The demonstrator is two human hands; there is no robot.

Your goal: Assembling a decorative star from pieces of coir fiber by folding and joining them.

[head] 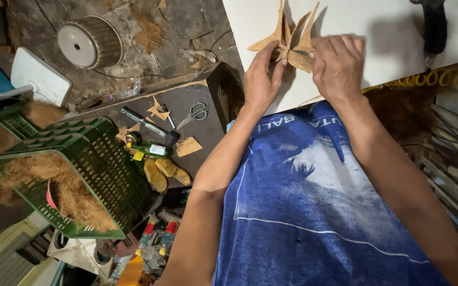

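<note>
I see both hands at the near edge of the white board [398,32], working one tan star-shaped piece [291,39] of pointed, leaf-like strips. Left hand [261,79]: thumb and fingers pinch the piece's centre, prob. to hold the strips together. Right hand [337,63]: fingers curled, pressing a lower strip from the other side; steadies it. Ref. items on the dark bench [186,106] at left: scissors [194,112], green bottle [152,150], green crate [96,164] holding brown fibre [70,190].

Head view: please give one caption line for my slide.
Both hands, left and right, pinch a star-shaped brown cutout over a white board.
</note>
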